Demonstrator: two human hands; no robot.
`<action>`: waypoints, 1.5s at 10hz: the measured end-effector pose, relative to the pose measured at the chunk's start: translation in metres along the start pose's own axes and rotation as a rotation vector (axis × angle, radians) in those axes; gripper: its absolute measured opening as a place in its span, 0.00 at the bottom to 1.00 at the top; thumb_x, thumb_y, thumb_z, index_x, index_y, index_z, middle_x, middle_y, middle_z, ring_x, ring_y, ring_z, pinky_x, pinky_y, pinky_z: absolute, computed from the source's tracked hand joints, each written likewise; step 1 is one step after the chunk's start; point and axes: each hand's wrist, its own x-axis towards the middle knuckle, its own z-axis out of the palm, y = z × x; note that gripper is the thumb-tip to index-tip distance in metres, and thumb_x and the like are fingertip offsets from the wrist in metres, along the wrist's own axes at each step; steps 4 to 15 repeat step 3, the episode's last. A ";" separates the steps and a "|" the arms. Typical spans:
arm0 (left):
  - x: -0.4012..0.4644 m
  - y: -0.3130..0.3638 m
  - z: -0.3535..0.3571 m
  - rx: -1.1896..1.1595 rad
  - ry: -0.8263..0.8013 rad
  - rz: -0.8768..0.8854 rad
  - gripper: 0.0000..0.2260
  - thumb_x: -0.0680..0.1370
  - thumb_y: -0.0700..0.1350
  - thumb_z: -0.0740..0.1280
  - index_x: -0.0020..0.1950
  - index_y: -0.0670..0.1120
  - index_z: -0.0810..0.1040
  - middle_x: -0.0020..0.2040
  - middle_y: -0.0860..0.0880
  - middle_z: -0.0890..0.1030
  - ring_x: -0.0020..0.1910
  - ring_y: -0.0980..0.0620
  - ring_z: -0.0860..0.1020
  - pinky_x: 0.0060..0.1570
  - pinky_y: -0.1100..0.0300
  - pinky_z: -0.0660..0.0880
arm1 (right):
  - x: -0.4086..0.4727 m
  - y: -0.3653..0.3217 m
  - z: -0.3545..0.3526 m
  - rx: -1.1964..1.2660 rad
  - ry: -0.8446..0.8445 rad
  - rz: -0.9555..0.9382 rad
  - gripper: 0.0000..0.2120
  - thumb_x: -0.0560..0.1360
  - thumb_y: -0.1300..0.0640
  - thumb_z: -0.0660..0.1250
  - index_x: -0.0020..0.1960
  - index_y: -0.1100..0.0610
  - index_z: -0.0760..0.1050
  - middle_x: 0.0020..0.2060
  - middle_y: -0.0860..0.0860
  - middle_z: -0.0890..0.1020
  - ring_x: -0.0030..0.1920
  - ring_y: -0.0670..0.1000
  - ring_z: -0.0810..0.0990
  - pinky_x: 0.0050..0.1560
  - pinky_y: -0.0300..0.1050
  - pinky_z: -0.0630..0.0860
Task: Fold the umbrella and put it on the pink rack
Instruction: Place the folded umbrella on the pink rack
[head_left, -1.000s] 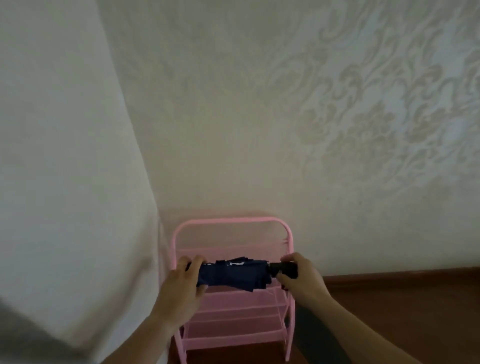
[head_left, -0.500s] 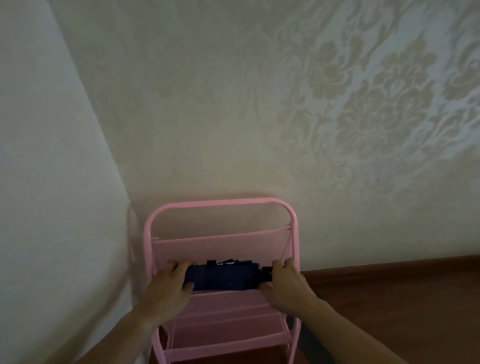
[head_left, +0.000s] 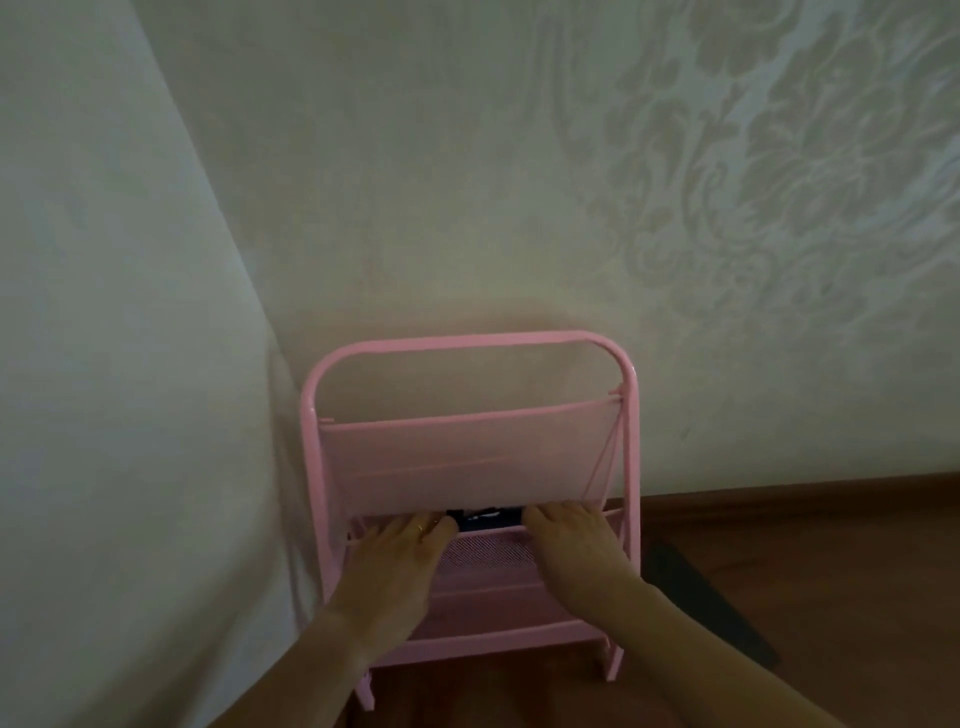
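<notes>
The folded dark blue umbrella (head_left: 485, 519) lies across a mesh shelf of the pink rack (head_left: 470, 345), just under the top shelf, and only a short middle part of it shows. My left hand (head_left: 397, 558) covers its left end and my right hand (head_left: 574, 543) covers its right end. Both hands reach into the shelf with fingers curled on the umbrella. The top shelf's mesh hides the umbrella's upper edge.
The rack stands in a corner, with a plain wall (head_left: 104, 364) on the left and patterned wallpaper (head_left: 727, 208) behind. A brown wooden floor (head_left: 805, 545) and skirting board run to the right. A dark shape (head_left: 711, 608) lies on the floor beside the rack.
Both hands have carried the umbrella down from above the rack's top shelf and forward into the shelf below it. The view has tilted down and closer to the rack.
</notes>
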 end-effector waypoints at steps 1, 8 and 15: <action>0.000 0.003 0.006 0.059 0.036 -0.016 0.32 0.60 0.31 0.74 0.62 0.50 0.77 0.56 0.47 0.83 0.51 0.42 0.83 0.51 0.44 0.81 | 0.001 -0.005 0.007 -0.039 0.026 0.025 0.16 0.76 0.52 0.68 0.63 0.51 0.71 0.62 0.51 0.77 0.63 0.54 0.75 0.72 0.55 0.65; 0.011 0.027 -0.036 0.185 -0.314 -0.160 0.32 0.80 0.39 0.61 0.81 0.54 0.53 0.75 0.43 0.68 0.71 0.38 0.68 0.72 0.41 0.64 | -0.001 -0.008 -0.015 -0.039 -0.163 0.085 0.22 0.77 0.55 0.67 0.69 0.55 0.67 0.65 0.58 0.74 0.65 0.59 0.73 0.71 0.59 0.67; 0.011 0.027 -0.036 0.185 -0.314 -0.160 0.32 0.80 0.39 0.61 0.81 0.54 0.53 0.75 0.43 0.68 0.71 0.38 0.68 0.72 0.41 0.64 | -0.001 -0.008 -0.015 -0.039 -0.163 0.085 0.22 0.77 0.55 0.67 0.69 0.55 0.67 0.65 0.58 0.74 0.65 0.59 0.73 0.71 0.59 0.67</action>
